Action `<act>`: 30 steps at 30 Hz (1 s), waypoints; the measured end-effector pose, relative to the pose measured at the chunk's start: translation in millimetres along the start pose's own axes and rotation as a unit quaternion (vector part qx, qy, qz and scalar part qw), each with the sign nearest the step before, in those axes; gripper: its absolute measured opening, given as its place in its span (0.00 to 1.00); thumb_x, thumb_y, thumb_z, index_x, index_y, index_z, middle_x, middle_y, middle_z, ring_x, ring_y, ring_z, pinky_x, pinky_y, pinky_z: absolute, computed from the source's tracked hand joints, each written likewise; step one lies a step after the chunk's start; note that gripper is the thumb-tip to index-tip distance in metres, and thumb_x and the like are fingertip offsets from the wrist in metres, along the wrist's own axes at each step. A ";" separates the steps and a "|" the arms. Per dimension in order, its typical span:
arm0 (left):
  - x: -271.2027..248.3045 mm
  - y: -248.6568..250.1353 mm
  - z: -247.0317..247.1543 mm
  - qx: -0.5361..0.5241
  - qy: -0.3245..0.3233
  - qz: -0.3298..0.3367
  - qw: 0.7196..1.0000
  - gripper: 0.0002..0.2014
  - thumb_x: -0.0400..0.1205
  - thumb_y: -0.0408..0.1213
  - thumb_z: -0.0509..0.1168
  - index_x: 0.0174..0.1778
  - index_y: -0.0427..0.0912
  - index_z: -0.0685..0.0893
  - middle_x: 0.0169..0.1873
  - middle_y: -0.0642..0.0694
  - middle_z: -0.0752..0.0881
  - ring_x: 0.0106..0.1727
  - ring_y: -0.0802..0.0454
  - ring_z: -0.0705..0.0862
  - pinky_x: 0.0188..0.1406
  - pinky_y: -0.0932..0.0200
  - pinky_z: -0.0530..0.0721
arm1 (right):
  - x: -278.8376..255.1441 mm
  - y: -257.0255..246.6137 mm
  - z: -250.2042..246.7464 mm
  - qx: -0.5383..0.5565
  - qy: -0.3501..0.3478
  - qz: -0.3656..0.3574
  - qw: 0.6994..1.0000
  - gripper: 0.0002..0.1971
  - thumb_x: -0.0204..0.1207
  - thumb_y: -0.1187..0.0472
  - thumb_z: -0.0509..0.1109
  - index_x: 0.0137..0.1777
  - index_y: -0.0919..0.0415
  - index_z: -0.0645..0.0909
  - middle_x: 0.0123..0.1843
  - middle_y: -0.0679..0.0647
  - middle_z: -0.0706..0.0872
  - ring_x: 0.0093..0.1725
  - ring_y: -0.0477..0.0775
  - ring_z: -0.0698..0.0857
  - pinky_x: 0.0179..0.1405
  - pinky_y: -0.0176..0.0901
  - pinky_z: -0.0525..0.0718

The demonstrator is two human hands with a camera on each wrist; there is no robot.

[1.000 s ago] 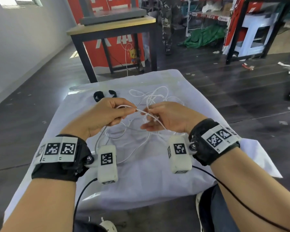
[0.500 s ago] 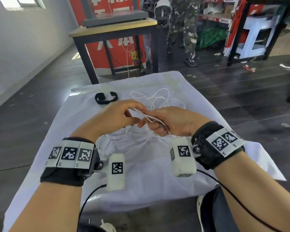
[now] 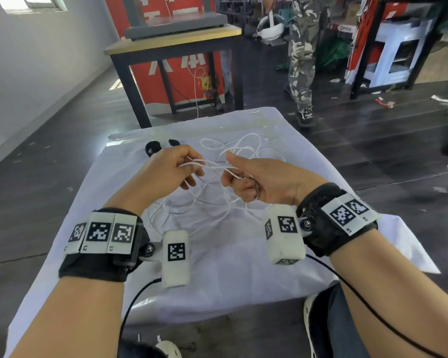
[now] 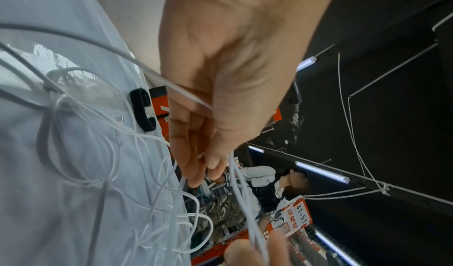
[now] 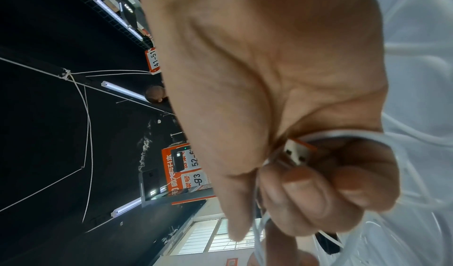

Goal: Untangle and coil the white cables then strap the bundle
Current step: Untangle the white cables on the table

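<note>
A tangle of thin white cables (image 3: 233, 153) (image 4: 102, 154) lies on a table under a white cloth (image 3: 243, 259). Both hands are raised above it, a short way apart. My left hand (image 3: 173, 169) (image 4: 220, 96) pinches cable strands between thumb and fingers. My right hand (image 3: 256, 179) (image 5: 282, 115) has its fingers curled around strands, and a USB plug (image 5: 296, 153) sits inside its grip. Taut strands (image 3: 210, 165) run between the two hands. A black C-shaped strap (image 3: 157, 146) (image 4: 143, 112) lies on the cloth beyond my left hand.
A wooden-topped table with black legs (image 3: 176, 45) stands past the far edge of the cloth. A person in camouflage trousers (image 3: 303, 60) stands on the dark floor at the back right, holding a white helmet (image 3: 270, 28). Shelving (image 3: 398, 47) stands farther right.
Both hands rose and drew apart, stretching strands between them. The person in camouflage walked closer behind the table.
</note>
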State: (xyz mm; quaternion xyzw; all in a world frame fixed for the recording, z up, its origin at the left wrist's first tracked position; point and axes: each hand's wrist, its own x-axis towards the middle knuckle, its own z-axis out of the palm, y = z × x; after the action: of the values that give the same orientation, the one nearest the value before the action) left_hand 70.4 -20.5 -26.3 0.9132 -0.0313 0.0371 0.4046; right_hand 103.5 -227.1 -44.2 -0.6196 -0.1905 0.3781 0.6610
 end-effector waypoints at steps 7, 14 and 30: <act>-4.1 2.1 -11.2 -0.136 -0.044 -0.066 0.988 0.05 0.81 0.32 0.68 0.51 0.42 0.87 0.31 0.48 0.86 0.26 0.62 0.79 0.29 0.71 0.80 | -0.3 1.5 -6.5 0.001 0.040 -0.004 0.999 0.19 0.86 0.54 0.57 0.46 0.67 0.83 0.24 0.48 0.60 0.25 0.45 0.59 0.23 0.31 0.62; -6.0 2.3 -13.5 -0.189 -0.020 -0.085 0.978 0.08 0.83 0.37 0.65 0.46 0.40 0.90 0.27 0.50 0.81 0.22 0.61 0.72 0.20 0.73 0.72 | -1.2 1.6 -5.7 -0.007 0.021 -0.008 1.000 0.17 0.87 0.57 0.57 0.56 0.66 0.85 0.27 0.48 0.58 0.25 0.44 0.58 0.22 0.31 0.61; -4.5 5.8 1.6 -0.128 -0.026 -0.015 0.991 0.11 0.83 0.42 0.65 0.38 0.51 0.90 0.26 0.52 0.79 0.32 0.61 0.76 0.40 0.71 0.78 | 0.7 1.9 2.4 -0.004 -0.024 -0.015 1.000 0.14 0.87 0.61 0.54 0.56 0.67 0.80 0.27 0.47 0.67 0.23 0.43 0.66 0.23 0.31 0.66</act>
State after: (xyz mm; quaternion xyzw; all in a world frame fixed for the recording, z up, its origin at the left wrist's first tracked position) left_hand 65.6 -25.4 -23.6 0.8550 -0.0327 0.0035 0.5175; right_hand 101.7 -225.1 -45.8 -0.6103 -0.2171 0.3821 0.6591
